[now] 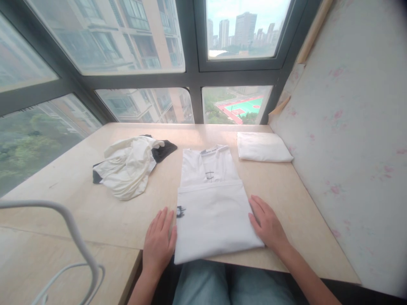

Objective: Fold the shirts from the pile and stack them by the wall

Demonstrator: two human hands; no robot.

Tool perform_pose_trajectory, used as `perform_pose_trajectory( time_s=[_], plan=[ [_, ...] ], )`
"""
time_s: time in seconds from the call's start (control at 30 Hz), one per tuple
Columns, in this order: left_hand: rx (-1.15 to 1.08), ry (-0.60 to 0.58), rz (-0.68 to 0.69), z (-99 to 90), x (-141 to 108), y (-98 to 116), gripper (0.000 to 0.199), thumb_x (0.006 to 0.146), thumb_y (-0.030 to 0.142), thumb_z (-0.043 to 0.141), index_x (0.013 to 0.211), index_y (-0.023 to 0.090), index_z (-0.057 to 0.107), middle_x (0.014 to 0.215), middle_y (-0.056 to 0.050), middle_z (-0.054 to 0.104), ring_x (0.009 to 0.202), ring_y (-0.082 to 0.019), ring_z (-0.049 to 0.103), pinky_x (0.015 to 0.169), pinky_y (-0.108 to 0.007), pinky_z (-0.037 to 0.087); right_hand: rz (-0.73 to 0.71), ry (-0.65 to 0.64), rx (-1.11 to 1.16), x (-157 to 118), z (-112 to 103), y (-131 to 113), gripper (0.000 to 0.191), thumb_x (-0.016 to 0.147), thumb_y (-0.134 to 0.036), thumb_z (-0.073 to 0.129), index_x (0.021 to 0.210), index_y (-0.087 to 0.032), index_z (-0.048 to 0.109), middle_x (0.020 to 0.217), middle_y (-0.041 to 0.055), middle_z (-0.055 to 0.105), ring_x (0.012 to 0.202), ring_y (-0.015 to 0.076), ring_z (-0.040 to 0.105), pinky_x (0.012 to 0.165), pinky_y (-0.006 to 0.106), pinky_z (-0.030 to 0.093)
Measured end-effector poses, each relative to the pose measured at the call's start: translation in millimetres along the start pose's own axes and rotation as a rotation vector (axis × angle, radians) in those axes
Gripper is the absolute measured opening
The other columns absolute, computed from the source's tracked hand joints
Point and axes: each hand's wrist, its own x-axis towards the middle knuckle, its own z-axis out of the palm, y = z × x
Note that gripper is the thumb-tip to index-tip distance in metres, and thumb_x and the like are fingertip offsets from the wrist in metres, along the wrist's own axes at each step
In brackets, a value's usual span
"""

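Note:
A white shirt (pixel 211 207) lies partly folded on the wooden table (pixel 95 212) right in front of me, its lower half turned up over the body and the collar pointing away. My left hand (pixel 159 241) rests flat, fingers together, against the shirt's left edge. My right hand (pixel 267 222) lies flat along its right edge, fingertips touching the cloth. Neither hand grips anything.
A crumpled heap of white and black garments (pixel 129 167) lies to the left. A neatly folded white garment (pixel 262 147) sits at the back right by the wall. A white wire frame (pixel 76 250) stands at the near left. Windows run behind the table.

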Motion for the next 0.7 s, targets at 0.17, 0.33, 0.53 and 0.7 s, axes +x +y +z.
perform_pose_trajectory(
  time_s=[0.17, 0.33, 0.53, 0.7],
  plan=[
    [-0.158, 0.005, -0.03, -3.5, -2.1, -4.6, 0.045, 0.096, 0.036, 0.04, 0.135, 0.023, 0.056, 0.147, -0.011, 0.051, 0.138, -0.03, 0.044, 0.11, -0.053, 0.04, -0.01, 0.071, 0.096, -9.9, -10.5, 1.0, 0.045, 0.096, -0.028, 0.042, 0.138, -0.021, 0.052, 0.14, 0.0118, 0.055, 0.13, 0.0263, 0.051, 0.106, 0.05, 0.046],
    [-0.359, 0.048, -0.048, -22.3, -16.2, 4.8, 0.043, 0.099, 0.03, 0.037, 0.141, 0.024, 0.044, 0.142, -0.01, 0.055, 0.13, -0.024, 0.053, 0.103, -0.047, 0.05, -0.255, 0.019, 0.144, -28.1, -30.8, -12.2, 0.042, 0.092, -0.032, 0.053, 0.134, -0.023, 0.055, 0.14, 0.0119, 0.055, 0.131, 0.0298, 0.049, 0.105, 0.053, 0.045],
    [-0.194, 0.102, 0.239, -41.3, -34.3, 62.2, 0.033, 0.09, 0.03, 0.059, 0.123, 0.027, 0.058, 0.122, -0.007, 0.068, 0.113, -0.026, 0.061, 0.103, -0.047, 0.046, -0.441, -0.174, 0.057, -37.1, -38.6, -34.2, 0.036, 0.091, -0.023, 0.057, 0.127, -0.023, 0.059, 0.132, 0.0095, 0.062, 0.123, 0.0261, 0.056, 0.102, 0.047, 0.048],
    [-0.144, -0.01, 0.429, -41.5, -33.2, 105.0, 0.04, 0.088, 0.031, 0.059, 0.128, 0.023, 0.058, 0.125, -0.007, 0.067, 0.11, -0.025, 0.062, 0.1, -0.043, 0.048, -0.421, -0.146, 0.114, -32.3, -37.5, -32.1, 0.028, 0.093, -0.016, 0.053, 0.117, -0.023, 0.065, 0.125, 0.0085, 0.067, 0.117, 0.0223, 0.061, 0.097, 0.042, 0.051]
  ],
)
